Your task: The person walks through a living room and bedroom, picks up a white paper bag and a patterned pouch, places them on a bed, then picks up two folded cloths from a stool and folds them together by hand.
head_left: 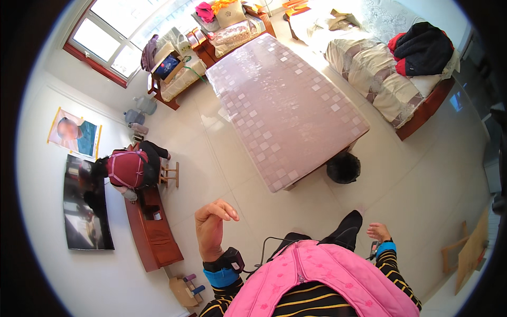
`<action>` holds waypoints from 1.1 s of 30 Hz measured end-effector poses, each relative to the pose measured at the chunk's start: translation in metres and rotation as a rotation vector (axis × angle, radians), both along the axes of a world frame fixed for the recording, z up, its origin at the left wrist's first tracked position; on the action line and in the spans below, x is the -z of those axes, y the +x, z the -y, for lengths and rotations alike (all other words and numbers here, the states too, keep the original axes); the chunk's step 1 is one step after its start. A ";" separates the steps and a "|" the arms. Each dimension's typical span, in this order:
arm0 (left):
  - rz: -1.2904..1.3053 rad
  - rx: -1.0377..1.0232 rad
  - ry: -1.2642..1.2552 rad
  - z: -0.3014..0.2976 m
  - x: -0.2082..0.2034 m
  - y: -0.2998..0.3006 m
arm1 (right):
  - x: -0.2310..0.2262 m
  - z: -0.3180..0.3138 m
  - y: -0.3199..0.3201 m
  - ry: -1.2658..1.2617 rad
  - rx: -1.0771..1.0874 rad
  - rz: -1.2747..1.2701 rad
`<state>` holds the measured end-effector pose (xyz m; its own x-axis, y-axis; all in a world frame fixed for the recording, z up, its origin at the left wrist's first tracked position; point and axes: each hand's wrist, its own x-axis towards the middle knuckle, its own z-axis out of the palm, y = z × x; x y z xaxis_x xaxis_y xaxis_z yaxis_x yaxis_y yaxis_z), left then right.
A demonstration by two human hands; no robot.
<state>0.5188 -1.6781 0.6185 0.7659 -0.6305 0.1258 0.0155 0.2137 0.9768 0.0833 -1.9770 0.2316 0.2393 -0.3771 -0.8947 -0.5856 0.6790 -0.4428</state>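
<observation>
My left hand (215,226) is raised in front of the TV cabinet side, bent at the wrist, with loosely curved fingers pointing right. Nothing shows in it. A black wrist device (231,260) with a cable sits above its blue cuff. My right hand (378,232) hangs by my right side, fingers loosely apart and empty, with a device on that wrist too. Neither hand touches anything. Between them is the pink apron (285,272) over my striped sleeves and top. Ahead stands a long table (296,121) under a pinkish cover with a pattern of squares.
A black bin (344,168) stands by the table's near right corner. At the left, another person (128,168) bends over a wooden TV cabinet (153,240), beside a stool (170,174). A covered sofa (364,68) with a dark jacket (425,49) lies right. Water bottles (134,117) stand by the window wall.
</observation>
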 end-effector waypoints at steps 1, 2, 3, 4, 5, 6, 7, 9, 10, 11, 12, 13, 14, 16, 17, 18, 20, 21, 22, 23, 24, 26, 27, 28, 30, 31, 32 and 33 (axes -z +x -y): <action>-0.024 -0.019 0.003 -0.018 -0.003 0.011 | -0.004 -0.018 0.012 0.029 -0.018 0.052; -0.008 -0.015 0.001 -0.033 -0.005 0.024 | -0.009 -0.031 0.023 0.040 -0.036 0.065; -0.025 -0.045 0.004 -0.046 -0.007 0.034 | -0.013 -0.040 0.034 0.039 -0.061 0.068; -0.034 -0.061 -0.004 -0.057 -0.009 0.043 | -0.016 -0.047 0.046 0.014 -0.080 0.079; -0.044 -0.076 -0.019 -0.066 -0.010 0.053 | -0.019 -0.050 0.056 -0.002 -0.067 0.103; -0.060 -0.099 -0.009 -0.071 -0.009 0.062 | -0.022 -0.051 0.066 -0.028 -0.060 0.116; -0.078 -0.122 -0.002 -0.074 -0.007 0.070 | -0.024 -0.052 0.075 -0.054 -0.056 0.127; -0.082 -0.117 0.036 -0.080 -0.005 0.086 | -0.025 -0.052 0.096 -0.084 -0.037 0.105; -0.066 -0.089 0.067 -0.082 -0.004 0.096 | -0.024 -0.052 0.109 -0.087 -0.034 0.087; -0.049 -0.053 0.094 -0.083 -0.003 0.106 | -0.022 -0.054 0.122 -0.096 -0.030 0.049; -0.060 -0.048 0.144 -0.087 -0.005 0.115 | -0.019 -0.056 0.137 -0.088 -0.013 0.055; -0.038 -0.021 0.167 -0.092 -0.008 0.126 | -0.015 -0.060 0.153 -0.062 -0.006 0.078; -0.014 0.005 0.188 -0.097 -0.011 0.138 | -0.011 -0.063 0.172 -0.046 -0.003 0.087; 0.016 0.028 0.196 -0.104 -0.017 0.163 | -0.004 -0.065 0.212 -0.015 -0.006 0.124; 0.023 0.028 0.189 -0.106 -0.020 0.178 | 0.000 -0.067 0.237 0.004 -0.009 0.155; 0.024 0.021 0.191 -0.110 -0.023 0.193 | 0.005 -0.070 0.261 0.023 -0.015 0.178; 0.052 0.001 0.215 -0.110 -0.028 0.226 | 0.008 -0.066 0.312 0.032 -0.013 0.233; 0.067 0.004 0.225 -0.109 -0.033 0.246 | 0.009 -0.069 0.341 0.033 -0.002 0.233; 0.062 -0.003 0.218 -0.108 -0.037 0.265 | 0.010 -0.075 0.368 0.042 -0.003 0.297; 0.090 -0.012 0.240 -0.108 -0.041 0.286 | 0.008 -0.074 0.392 0.035 -0.003 0.326; 0.110 -0.008 0.236 -0.108 -0.042 0.305 | 0.004 -0.067 0.414 0.014 -0.015 0.328; 0.089 -0.050 0.228 -0.107 -0.036 0.334 | -0.003 -0.056 0.462 0.018 -0.051 0.382; 0.049 -0.049 0.241 -0.107 -0.033 0.346 | -0.007 -0.058 0.478 0.021 -0.075 0.366; 0.025 -0.043 0.241 -0.104 -0.031 0.359 | -0.013 -0.055 0.495 0.007 -0.075 0.398; -0.023 -0.004 0.231 -0.097 -0.031 0.388 | -0.022 -0.049 0.530 -0.012 -0.060 0.426; -0.011 0.006 0.242 -0.094 -0.031 0.403 | -0.024 -0.049 0.545 -0.015 -0.047 0.438; -0.006 0.020 0.255 -0.091 -0.031 0.420 | -0.025 -0.048 0.556 -0.018 -0.033 0.458; -0.001 0.041 0.263 -0.088 -0.029 0.436 | -0.026 -0.047 0.566 -0.018 -0.014 0.460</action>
